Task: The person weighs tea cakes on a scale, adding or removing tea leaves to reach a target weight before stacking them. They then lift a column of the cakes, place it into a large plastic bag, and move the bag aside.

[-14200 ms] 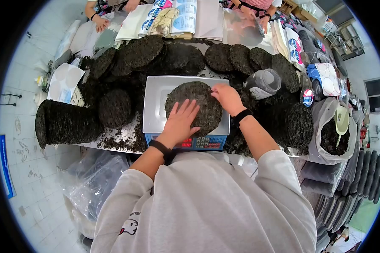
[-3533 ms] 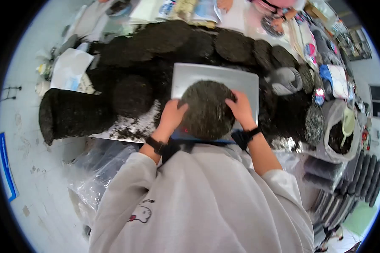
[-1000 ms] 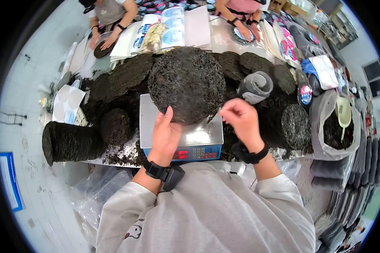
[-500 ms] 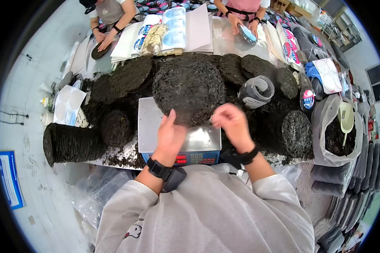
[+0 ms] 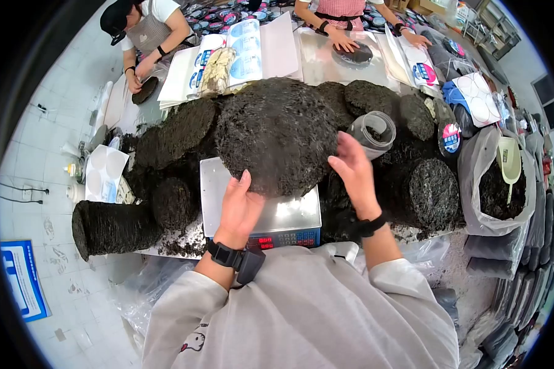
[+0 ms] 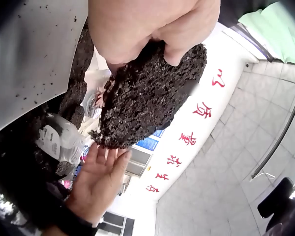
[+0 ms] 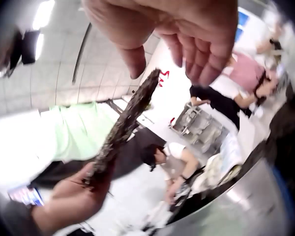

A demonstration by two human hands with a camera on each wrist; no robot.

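A thick round cake of dried seaweed (image 5: 280,135), dark and flaky, is held tilted above the electronic scale (image 5: 212,184). My left hand (image 5: 239,206) grips its lower left edge, thumb on the near face and fingers behind. In the left wrist view that hand (image 6: 155,29) pinches the rim of the cake (image 6: 150,93). My right hand (image 5: 356,175) is by the right edge with its fingers spread. The right wrist view shows the cake edge-on (image 7: 123,125), a small gap from the loosely bent fingers of the right hand (image 7: 172,34).
Several seaweed cakes (image 5: 178,134) line the back. Stacks lie left (image 5: 114,227) and right (image 5: 434,194). A clear plastic jar (image 5: 372,138) stands behind my right hand. A bag of loose seaweed (image 5: 474,209) holds a scoop (image 5: 509,160). Two people work across the table.
The cake earlier lay on the scale; now my left hand holds it raised. My right hand has moved from its lower right edge up and right, fingers opening out.
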